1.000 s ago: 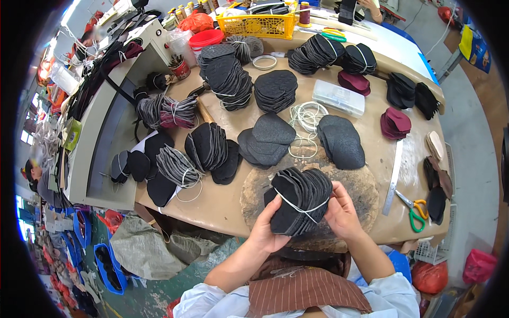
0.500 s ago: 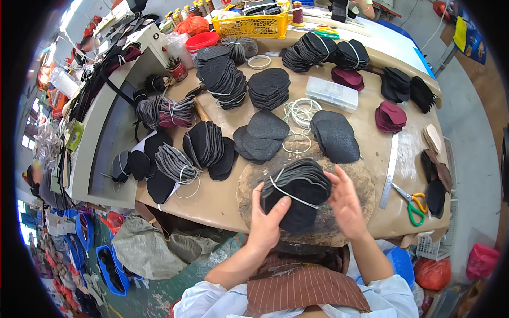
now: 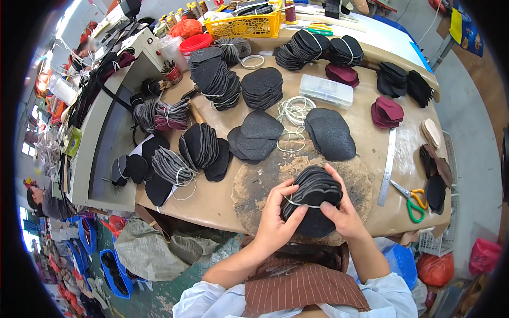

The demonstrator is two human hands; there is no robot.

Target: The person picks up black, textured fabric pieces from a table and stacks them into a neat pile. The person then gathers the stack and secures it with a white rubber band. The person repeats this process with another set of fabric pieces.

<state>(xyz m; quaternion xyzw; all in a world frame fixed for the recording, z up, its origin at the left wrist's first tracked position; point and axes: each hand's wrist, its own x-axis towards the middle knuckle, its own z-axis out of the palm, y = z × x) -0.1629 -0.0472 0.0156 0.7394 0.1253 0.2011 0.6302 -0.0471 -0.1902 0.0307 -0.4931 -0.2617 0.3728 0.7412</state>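
Note:
A thick bundle of black fabric pieces (image 3: 317, 186) with rounded outlines is held between both my hands, over the near part of a worn round wooden block (image 3: 254, 183). A pale elastic band (image 3: 306, 205) runs round the bundle. My left hand (image 3: 281, 212) grips its left side, thumb across the near face by the band. On the right, my right hand (image 3: 345, 211) wraps the other side, its thumb pressing the front. Beyond the block lie two loose stacks of dark grey pieces (image 3: 255, 135) (image 3: 331, 134), with a tangle of white elastic bands (image 3: 295, 114) between them.
More banded black bundles (image 3: 217, 82) crowd the table's left and back. Scissors (image 3: 411, 200) with green and orange handles and a metal ruler (image 3: 387, 167) lie at the right. A clear plastic box (image 3: 326, 91), maroon stacks (image 3: 387, 112) and a yellow basket (image 3: 244, 26) stand farther back.
My right hand has come in from beside the bundle and closed on its right side. The bundle has shifted a little right and turned in my hands.

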